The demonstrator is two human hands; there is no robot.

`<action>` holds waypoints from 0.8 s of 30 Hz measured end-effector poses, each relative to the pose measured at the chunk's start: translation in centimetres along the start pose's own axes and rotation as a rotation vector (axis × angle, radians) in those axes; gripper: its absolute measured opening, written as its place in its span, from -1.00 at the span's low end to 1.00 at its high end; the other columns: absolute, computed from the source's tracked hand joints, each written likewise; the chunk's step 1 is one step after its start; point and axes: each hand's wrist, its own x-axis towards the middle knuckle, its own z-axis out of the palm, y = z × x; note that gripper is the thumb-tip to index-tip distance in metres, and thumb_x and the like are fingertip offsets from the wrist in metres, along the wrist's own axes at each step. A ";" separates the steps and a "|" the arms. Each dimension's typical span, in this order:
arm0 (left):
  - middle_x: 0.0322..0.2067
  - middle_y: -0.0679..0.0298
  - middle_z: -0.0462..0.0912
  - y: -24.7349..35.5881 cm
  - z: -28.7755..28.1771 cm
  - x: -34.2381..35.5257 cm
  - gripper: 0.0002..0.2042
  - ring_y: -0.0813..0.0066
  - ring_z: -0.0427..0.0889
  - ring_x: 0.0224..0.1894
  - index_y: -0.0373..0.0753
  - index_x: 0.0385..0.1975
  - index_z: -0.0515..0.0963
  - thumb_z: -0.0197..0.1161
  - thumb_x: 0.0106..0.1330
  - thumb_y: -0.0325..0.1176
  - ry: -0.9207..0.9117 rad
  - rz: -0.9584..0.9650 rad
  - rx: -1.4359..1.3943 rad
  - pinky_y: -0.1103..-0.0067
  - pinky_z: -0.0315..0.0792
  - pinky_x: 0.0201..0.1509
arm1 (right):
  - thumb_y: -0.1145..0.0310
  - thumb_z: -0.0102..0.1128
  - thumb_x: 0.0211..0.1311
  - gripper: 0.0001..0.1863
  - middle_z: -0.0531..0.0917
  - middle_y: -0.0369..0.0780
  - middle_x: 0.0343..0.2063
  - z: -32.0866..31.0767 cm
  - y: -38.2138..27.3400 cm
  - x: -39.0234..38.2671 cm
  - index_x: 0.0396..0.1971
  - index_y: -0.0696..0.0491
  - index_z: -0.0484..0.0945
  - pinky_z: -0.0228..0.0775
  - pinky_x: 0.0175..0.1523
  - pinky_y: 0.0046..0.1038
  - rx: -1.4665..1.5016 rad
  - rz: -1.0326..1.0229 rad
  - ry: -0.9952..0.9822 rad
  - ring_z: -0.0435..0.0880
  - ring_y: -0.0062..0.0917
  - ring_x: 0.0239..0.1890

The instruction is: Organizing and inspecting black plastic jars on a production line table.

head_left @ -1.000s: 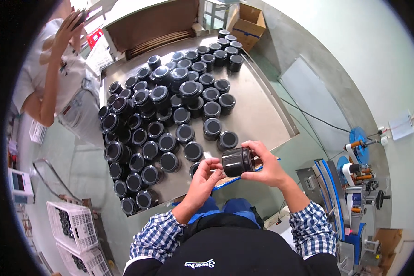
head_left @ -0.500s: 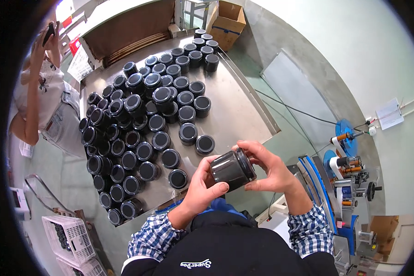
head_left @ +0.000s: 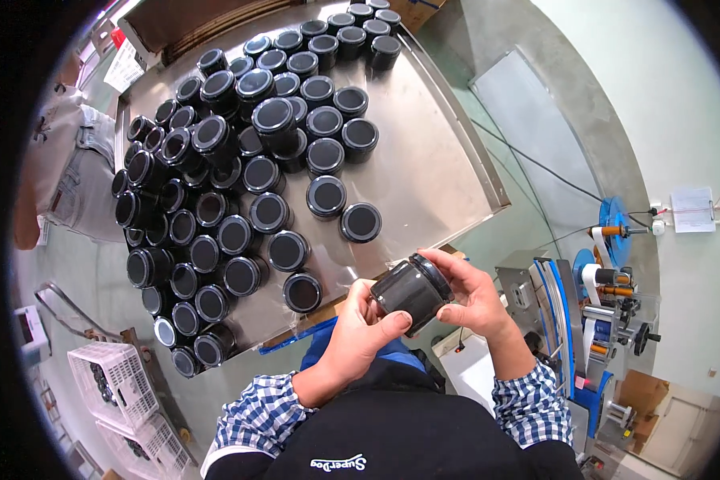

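Observation:
Between my two hands is a dark, black-filled glass jar [head_left: 409, 294] with a black lid, tilted on its side so the lid points right. My left hand [head_left: 362, 330] is closed around the base end, its thumb lying along the glass. At the lid end, my right hand [head_left: 474, 298] grips the rim with fingers above and thumb below. Just beyond, a metal table [head_left: 428, 152] carries many similar black-lidded jars, some of them stacked on others. The nearest are a single jar [head_left: 361, 222] at the right of the group and another jar [head_left: 302, 293] by the front edge.
On the right stands a machine with blue reels [head_left: 614, 222] and rollers, a cable running toward it. White plastic crates [head_left: 116, 384] holding jars are stacked at lower left. Another person [head_left: 80, 176] stands left of the table. A white panel [head_left: 528, 112] leans against the wall.
The view has shifted closer over the table and toward the right. The jar is turned slightly in my hands, and my right thumb has moved closer against its lid.

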 end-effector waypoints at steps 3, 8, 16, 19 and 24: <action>-0.13 0.10 0.47 -0.4 -0.7 1.1 -0.38 0.38 0.60 -0.15 -0.31 -0.05 0.19 0.39 0.06 -0.10 0.030 -0.021 0.014 0.48 0.58 -0.19 | 0.23 0.43 -0.02 -0.18 0.44 -0.14 0.07 -0.7 1.3 1.0 0.22 0.18 0.23 0.20 0.26 -0.39 0.060 0.034 -0.003 0.44 -0.46 0.11; -0.12 0.15 0.43 0.2 -0.8 2.5 -0.48 0.52 0.48 -0.10 -0.32 -0.08 0.19 0.38 0.11 -0.34 0.037 -0.041 -0.064 0.56 0.45 -0.07 | 0.27 0.43 -0.06 -0.17 0.43 -0.15 0.08 -1.6 1.9 2.7 0.22 0.18 0.23 0.22 0.25 -0.40 0.113 0.049 -0.024 0.43 -0.45 0.12; -0.04 0.18 0.43 2.9 -2.2 3.1 -0.27 0.47 0.43 0.02 -0.30 0.15 0.19 0.46 -0.01 -0.30 -0.245 0.159 0.608 0.51 0.35 0.09 | 0.33 0.49 -0.30 -0.26 0.46 -0.15 -0.02 -1.5 -3.4 4.0 0.04 0.11 0.44 0.35 0.07 -0.44 -0.458 -0.208 -0.112 0.49 -0.41 0.02; -0.03 0.04 0.46 5.8 -0.4 1.2 -0.22 0.32 0.45 0.07 -0.31 0.14 0.20 0.50 -0.08 -0.24 -0.193 0.199 0.791 0.46 0.34 0.12 | 0.35 0.49 -0.33 -0.28 0.47 -0.11 -0.04 0.5 -5.8 4.0 0.01 0.12 0.46 0.37 0.06 -0.38 -0.592 -0.341 -0.161 0.49 -0.31 0.01; -0.02 0.04 0.43 8.6 0.3 0.7 -0.11 0.27 0.48 0.04 -0.34 0.16 0.17 0.55 -0.18 -0.18 -0.034 0.249 1.007 0.48 0.35 0.10 | 0.36 0.48 -0.30 -0.31 0.46 -0.09 -0.02 2.2 -7.1 6.0 -0.01 0.13 0.46 0.35 0.10 -0.33 -0.746 -0.528 -0.202 0.47 -0.26 0.03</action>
